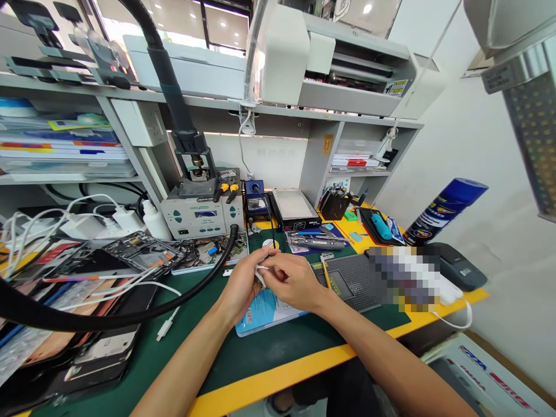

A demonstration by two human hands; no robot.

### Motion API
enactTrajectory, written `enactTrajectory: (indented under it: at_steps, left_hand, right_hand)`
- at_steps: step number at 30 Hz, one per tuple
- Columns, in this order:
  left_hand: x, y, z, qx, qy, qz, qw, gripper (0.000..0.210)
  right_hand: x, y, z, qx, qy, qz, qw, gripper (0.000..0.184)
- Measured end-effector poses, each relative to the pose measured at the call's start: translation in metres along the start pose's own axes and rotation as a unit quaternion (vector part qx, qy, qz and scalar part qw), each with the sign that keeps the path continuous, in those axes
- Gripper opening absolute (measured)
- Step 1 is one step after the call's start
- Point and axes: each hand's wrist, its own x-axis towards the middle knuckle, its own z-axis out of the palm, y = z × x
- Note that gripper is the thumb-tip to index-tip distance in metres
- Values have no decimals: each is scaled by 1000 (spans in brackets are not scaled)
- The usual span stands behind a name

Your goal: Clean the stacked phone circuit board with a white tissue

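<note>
Near the middle of the bench my left hand (244, 284) and my right hand (292, 279) meet, their fingers closed together. A small white piece (261, 268), perhaps cloth or paper, shows between them; most of it is hidden by the fingers. My right hand pinches at it, and my left hand is curled round the other side, gripping something I cannot make out. Just below both hands lies a blue and white booklet or flat pack (271, 315) on the green mat (208, 370). To the right of my right hand is a dark perforated board (354, 281) with a yellow-handled tool (325, 272) on it.
A black hose (130, 321) arcs across the left side, above phone parts (108, 347) and white cables. Behind stand a rework station (202, 214), a flat heating plate (295, 208) and a grey pen-like tool (317, 243). At right are a blue spray can (445, 211) and a blurred-out object.
</note>
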Motion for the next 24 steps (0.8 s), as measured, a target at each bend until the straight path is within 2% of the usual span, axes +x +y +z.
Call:
enactTrajectory:
  at_steps: [9, 13, 24]
  left_hand:
    - [2, -7, 0, 54, -27, 29, 998, 37]
    - [2, -6, 0, 68, -10, 33, 997, 37]
    - [1, -5, -1, 85, -13, 29, 996, 38]
  right_hand:
    - [2, -3, -3, -6, -9, 37, 999, 13]
    - [2, -3, -3, -10, 3, 49, 999, 15]
    - [3, -6, -3, -4, 23, 66, 998, 18]
